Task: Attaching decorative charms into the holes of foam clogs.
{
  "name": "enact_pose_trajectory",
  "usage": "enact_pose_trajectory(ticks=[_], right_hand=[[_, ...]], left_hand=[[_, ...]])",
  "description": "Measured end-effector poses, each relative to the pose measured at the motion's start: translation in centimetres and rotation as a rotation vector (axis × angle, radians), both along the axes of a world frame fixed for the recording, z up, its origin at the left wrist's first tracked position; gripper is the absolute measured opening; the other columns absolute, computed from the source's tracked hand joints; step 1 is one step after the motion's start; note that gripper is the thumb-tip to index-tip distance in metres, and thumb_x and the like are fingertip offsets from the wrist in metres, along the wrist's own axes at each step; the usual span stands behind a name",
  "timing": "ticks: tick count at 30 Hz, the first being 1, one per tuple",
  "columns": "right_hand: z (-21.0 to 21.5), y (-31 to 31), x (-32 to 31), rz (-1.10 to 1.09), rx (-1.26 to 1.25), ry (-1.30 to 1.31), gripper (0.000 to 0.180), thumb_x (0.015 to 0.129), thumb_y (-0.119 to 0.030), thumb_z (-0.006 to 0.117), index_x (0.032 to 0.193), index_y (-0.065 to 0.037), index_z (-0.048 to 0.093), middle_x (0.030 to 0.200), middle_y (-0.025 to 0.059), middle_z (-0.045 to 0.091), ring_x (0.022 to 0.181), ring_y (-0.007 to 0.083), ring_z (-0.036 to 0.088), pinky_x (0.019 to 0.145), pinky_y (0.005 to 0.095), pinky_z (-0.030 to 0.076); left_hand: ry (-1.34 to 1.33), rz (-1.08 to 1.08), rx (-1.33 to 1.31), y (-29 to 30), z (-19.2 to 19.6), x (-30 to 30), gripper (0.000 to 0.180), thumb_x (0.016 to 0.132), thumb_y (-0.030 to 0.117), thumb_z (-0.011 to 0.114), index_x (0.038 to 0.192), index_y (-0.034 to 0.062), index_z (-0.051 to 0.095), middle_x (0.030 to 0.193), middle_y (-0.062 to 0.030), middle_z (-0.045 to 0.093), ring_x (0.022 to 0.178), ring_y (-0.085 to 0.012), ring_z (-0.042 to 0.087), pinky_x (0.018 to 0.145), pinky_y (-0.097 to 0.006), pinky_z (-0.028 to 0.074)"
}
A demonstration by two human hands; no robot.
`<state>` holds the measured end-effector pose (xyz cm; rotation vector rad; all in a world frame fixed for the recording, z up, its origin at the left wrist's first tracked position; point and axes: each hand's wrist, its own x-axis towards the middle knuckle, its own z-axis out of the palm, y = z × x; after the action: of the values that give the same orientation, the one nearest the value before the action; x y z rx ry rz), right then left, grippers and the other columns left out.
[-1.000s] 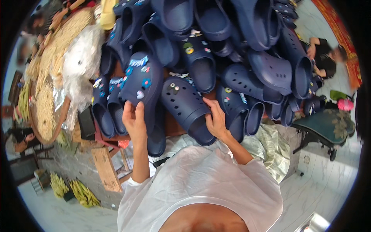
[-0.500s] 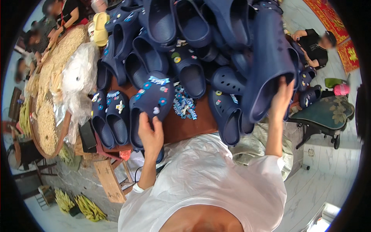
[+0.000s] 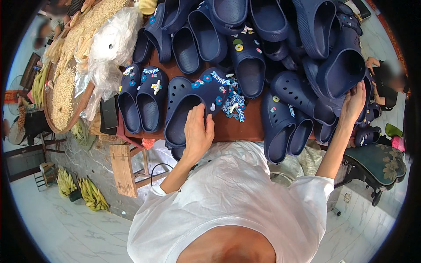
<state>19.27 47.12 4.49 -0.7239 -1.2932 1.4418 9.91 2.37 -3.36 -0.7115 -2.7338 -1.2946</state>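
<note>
My left hand (image 3: 198, 130) grips the rim of a navy clog (image 3: 213, 93) near the table's front edge. Blue flower charms and a light-blue lettered charm dot that clog's upper. Another navy clog with round holes shows partly behind it. On the right, my right hand (image 3: 354, 104) has its fingers at the heel edge of a plain navy clog (image 3: 341, 59), which rests against the pile. Between the hands lies a small heap of blue-and-white charms (image 3: 235, 103). A decorated pair of clogs (image 3: 151, 98) stands just left of my left hand.
Many navy clogs (image 3: 206, 35) crowd the brown tabletop (image 3: 239, 131). To the left are a clear plastic bag (image 3: 112, 46) and a round tray of pale kernels (image 3: 63, 96). A wooden stool (image 3: 123, 171) stands below, a dark green chair (image 3: 377, 164) at right. Other people are partly visible at the edges.
The view has shifted. My right hand has lowered the plain clog from close to the camera onto the right of the pile. My left hand stays at the decorated clog.
</note>
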Motion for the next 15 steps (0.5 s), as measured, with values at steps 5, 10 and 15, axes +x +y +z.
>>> enact_pose_trajectory(ticks=[5, 10, 15], right_hand=[[0.3, -3.5, 0.5, -0.143, 0.156, -0.009, 0.039, 0.102, -0.017, 0.053, 0.135, 0.003, 0.047, 0.126, 0.0109, 0.055, 0.117, 0.0178, 0.052, 0.101, 0.0384, 0.041], [-1.6, -12.8, 0.5, -0.236, 0.474, 0.109, 0.026, 0.098, -0.007, 0.052, 0.121, 0.004, 0.052, 0.114, 0.0107, 0.057, 0.103, 0.0202, 0.056, 0.089, 0.0341, 0.046], [-8.5, -23.0, -2.4, 0.587, 0.389, -0.406, 0.013, 0.095, -0.001, 0.056, 0.106, -0.001, 0.063, 0.100, 0.0102, 0.061, 0.092, 0.0188, 0.060, 0.081, 0.0289, 0.049]], left_hand=[[-0.091, -0.049, 0.011, 0.8, -0.4, -0.2, 0.041, 0.087, 0.003, 0.061, 0.126, -0.0034, 0.050, 0.101, -0.0179, 0.060, 0.078, -0.0283, 0.056, 0.073, -0.039, 0.048], [-0.108, -0.071, -0.022, 0.8, -1.7, 0.0, 0.051, 0.084, 0.000, 0.062, 0.132, -0.0024, 0.046, 0.107, -0.0166, 0.060, 0.082, -0.0275, 0.055, 0.077, -0.038, 0.048], [-0.114, -0.101, -0.016, 0.9, -1.1, 0.1, 0.053, 0.084, 0.002, 0.063, 0.133, -0.0035, 0.045, 0.107, -0.0181, 0.060, 0.087, -0.0297, 0.057, 0.079, -0.040, 0.048]])
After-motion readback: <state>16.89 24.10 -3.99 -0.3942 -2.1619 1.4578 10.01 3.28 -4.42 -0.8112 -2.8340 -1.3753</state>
